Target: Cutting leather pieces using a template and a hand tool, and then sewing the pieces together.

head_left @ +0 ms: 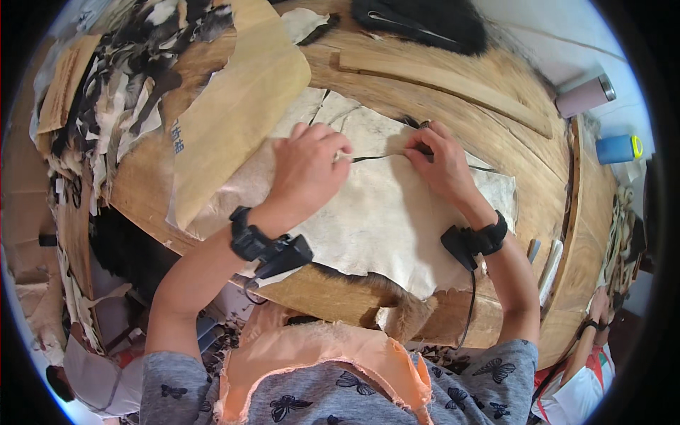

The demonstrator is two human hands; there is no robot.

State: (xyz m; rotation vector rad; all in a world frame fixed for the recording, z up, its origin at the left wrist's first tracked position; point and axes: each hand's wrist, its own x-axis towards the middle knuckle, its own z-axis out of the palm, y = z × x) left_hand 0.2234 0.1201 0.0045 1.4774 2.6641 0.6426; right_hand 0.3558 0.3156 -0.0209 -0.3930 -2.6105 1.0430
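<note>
A pale fur pelt (382,219) lies skin side up on the wooden table, with dark fur showing along its edges. A narrow dark slit crosses it between my two hands. My left hand (309,170) is over the slit's left end, its fingers curled and the thumb close to them; what they hold, if anything, is hidden. At the slit further right, my right hand (440,161) pinches the pelt, with a bit of dark fur at its fingertips. A black band with a small device sits on each wrist.
A large tan pattern sheet (241,106) overlaps the pelt's left side. Fur scraps (127,85) are heaped at far left. A wooden strip (446,86) and a black fur piece (425,21) lie beyond. A pink tumbler (585,96) and blue container (618,149) stand right. Other people are at both lower sides.
</note>
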